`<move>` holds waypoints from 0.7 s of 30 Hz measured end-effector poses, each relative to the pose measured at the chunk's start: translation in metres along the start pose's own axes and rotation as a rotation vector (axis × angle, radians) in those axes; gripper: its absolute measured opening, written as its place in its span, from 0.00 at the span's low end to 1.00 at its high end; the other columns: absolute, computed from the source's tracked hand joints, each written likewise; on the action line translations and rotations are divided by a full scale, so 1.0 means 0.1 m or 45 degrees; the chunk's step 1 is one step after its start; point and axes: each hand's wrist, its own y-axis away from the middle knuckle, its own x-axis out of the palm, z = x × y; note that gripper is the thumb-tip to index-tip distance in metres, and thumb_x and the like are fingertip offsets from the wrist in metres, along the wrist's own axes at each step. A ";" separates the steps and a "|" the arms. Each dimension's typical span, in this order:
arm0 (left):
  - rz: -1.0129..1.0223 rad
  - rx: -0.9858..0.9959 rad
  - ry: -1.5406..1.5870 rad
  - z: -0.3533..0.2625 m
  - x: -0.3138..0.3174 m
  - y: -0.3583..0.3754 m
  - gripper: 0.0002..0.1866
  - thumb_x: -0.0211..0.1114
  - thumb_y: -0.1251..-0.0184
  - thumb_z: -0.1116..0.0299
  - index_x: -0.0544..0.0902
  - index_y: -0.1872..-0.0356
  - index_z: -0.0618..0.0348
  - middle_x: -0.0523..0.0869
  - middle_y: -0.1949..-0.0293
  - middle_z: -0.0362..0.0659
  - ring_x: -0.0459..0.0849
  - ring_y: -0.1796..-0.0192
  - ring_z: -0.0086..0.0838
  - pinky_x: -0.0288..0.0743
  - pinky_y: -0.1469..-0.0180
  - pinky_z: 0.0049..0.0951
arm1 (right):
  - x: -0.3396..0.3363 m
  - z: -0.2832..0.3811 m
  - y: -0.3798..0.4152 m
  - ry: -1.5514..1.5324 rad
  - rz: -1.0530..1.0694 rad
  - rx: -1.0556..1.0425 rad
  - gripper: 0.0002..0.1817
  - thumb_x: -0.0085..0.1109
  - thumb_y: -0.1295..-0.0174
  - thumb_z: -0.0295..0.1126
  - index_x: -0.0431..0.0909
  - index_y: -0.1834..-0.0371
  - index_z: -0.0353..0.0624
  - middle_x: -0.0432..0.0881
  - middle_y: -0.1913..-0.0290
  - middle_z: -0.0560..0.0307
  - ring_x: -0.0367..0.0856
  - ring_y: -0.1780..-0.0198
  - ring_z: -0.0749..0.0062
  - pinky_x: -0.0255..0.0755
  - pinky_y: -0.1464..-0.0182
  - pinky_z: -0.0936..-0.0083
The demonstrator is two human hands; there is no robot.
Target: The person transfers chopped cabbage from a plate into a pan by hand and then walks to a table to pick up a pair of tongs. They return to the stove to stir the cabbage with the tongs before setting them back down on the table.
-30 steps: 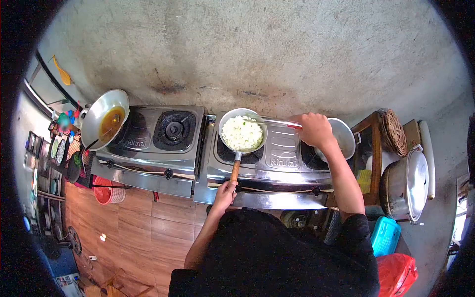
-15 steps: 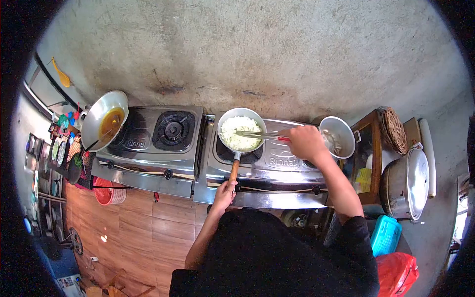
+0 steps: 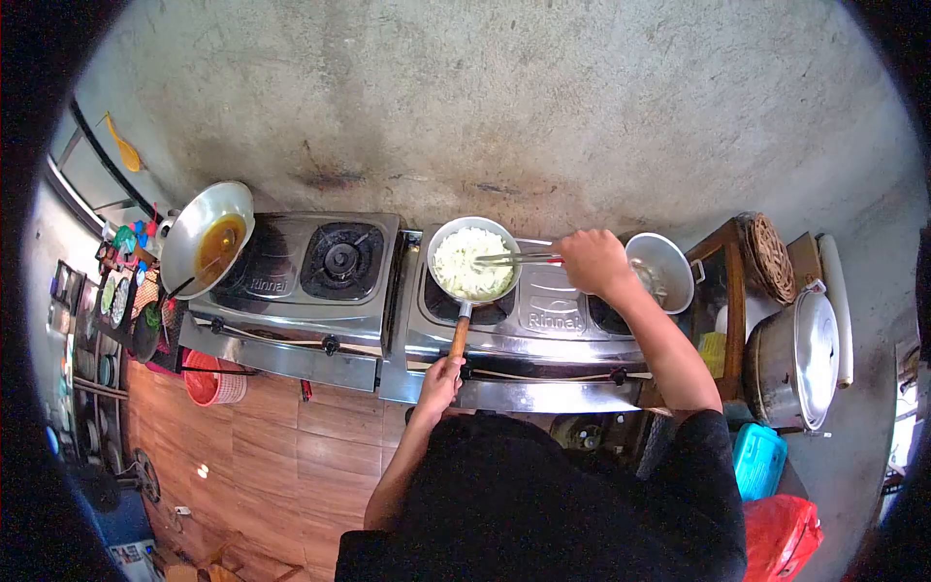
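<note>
Steel saucepan (image 3: pixel 473 260) of white food on the right-hand stove's (image 3: pixel 543 310) left burner.
Left hand (image 3: pixel 441 376) grips its wooden handle (image 3: pixel 460 335); right hand (image 3: pixel 593 262) pinches tongs (image 3: pixel 514 258) whose tips rest in the food.

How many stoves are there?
2. The left stove has an open burner, with the wok at its left end. The right stove carries the saucepan.

pale white shredded food (image 3: pixel 472 262): off-white, in a silver pan
brown wooden pan handle (image 3: pixel 460 336): orange-brown
silver steel stove (image 3: pixel 529 320): grey metal
amber liquid in the left wok (image 3: pixel 217 244): orange-brown
red plastic bag (image 3: pixel 779 535): bright red
</note>
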 end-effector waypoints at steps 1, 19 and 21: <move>-0.004 0.001 0.004 -0.02 0.01 0.01 0.17 0.55 0.25 0.54 0.82 0.51 0.56 0.68 0.76 0.30 0.67 0.78 0.14 0.61 0.79 0.17 | -0.07 0.00 0.01 0.002 0.000 -0.005 0.07 0.60 0.49 0.28 0.85 0.69 0.45 0.86 0.65 0.50 0.87 0.60 0.56 0.80 0.59 0.64; -0.042 0.008 -0.070 -0.03 0.02 0.02 0.19 0.55 0.26 0.51 0.81 0.50 0.55 0.69 0.79 0.30 0.66 0.80 0.14 0.62 0.79 0.17 | -0.18 0.16 -0.03 -0.302 0.257 -0.009 0.12 0.61 0.46 0.35 0.85 0.61 0.43 0.86 0.60 0.45 0.86 0.55 0.54 0.79 0.52 0.61; -0.043 -0.007 -0.070 -0.05 0.03 0.03 0.19 0.55 0.26 0.51 0.81 0.50 0.55 0.68 0.79 0.31 0.65 0.80 0.14 0.61 0.79 0.17 | -0.20 0.12 -0.02 -0.177 0.204 0.034 0.11 0.61 0.47 0.34 0.85 0.62 0.44 0.86 0.60 0.45 0.86 0.55 0.53 0.80 0.53 0.61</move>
